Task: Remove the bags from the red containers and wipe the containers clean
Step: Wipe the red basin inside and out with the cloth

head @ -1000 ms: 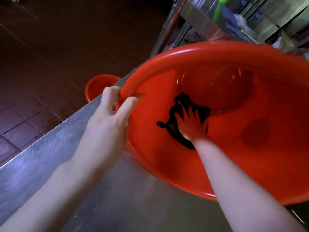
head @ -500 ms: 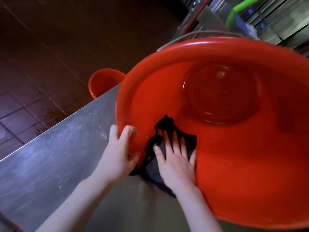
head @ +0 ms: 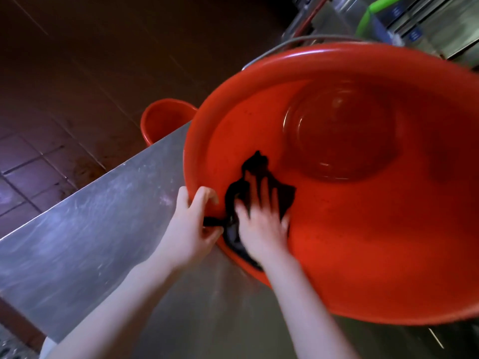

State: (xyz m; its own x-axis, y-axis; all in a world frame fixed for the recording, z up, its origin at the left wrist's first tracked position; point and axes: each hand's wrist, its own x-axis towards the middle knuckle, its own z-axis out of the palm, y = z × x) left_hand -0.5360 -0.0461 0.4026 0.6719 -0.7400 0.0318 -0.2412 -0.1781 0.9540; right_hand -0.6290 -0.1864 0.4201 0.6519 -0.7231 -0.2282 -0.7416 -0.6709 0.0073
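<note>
Two bare forearms, no sleeves or gloves; left hand (head: 190,229) sharp, right hand (head: 261,226) blurred, seemingly ringless.

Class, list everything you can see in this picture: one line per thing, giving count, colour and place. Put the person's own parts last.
large basin: 1, red, tilted on the counter
small basin: 1, red, on the floor beyond the counter edge
cloth: 1, black, on the large basin's inner wall, trailing over its rim
counter: 1, steel
floor: dark tiles, left
green strip: 1, top right, unclear
left hand: grips the large basin's rim
right hand: flat on the cloth
</note>
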